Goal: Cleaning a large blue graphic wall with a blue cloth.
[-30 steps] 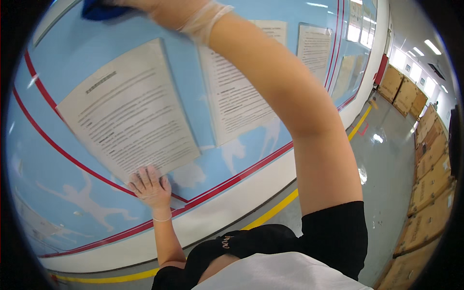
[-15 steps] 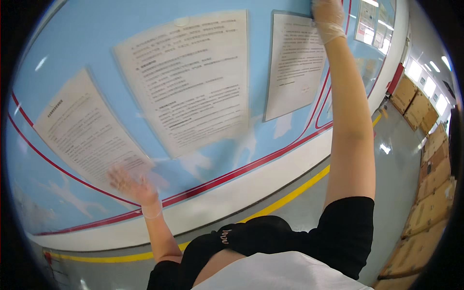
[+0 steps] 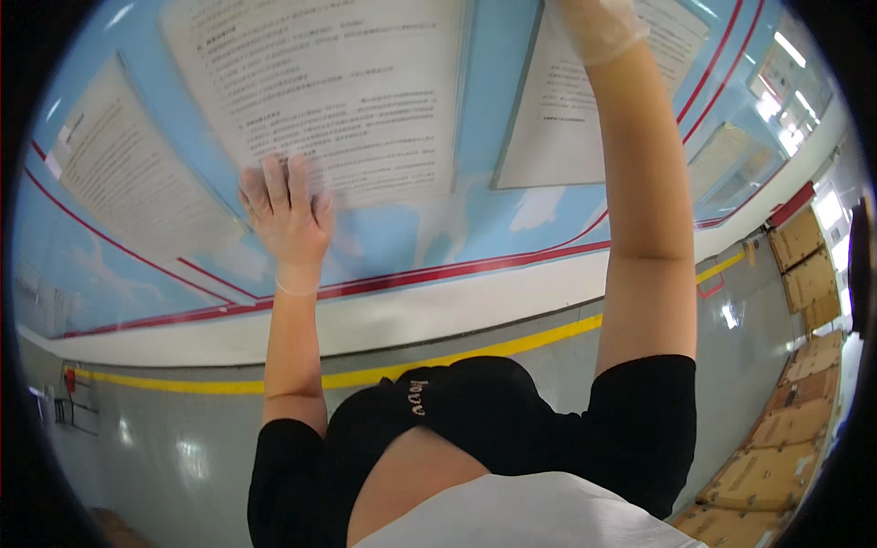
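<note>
My left hand [image 3: 288,215], in a thin clear glove, is raised to the wall board with fingers stretched and slightly apart. Its fingertips are over the lower left edge of the large middle printed sheet [image 3: 365,119]; whether they press on it I cannot tell. Nothing is held in it. My right hand [image 3: 603,32], gloved alike, reaches high in front of the right printed sheet [image 3: 548,151]. The top of the picture cuts off its fingers, so any hold there is hidden. A third printed sheet [image 3: 137,169] hangs left of my left hand.
The light blue wall board [image 3: 375,242] has red stripes and a white lower band. A yellow line [image 3: 512,347] runs along the grey floor [image 3: 512,331] at its foot. Brown cartons [image 3: 767,466] are stacked at the right. Framed panels [image 3: 786,78] hang farther along the wall.
My left hand has moved from the left sheet up and rightward to the middle sheet. My right hand has shifted left across the right sheet. The view has tilted lower.
</note>
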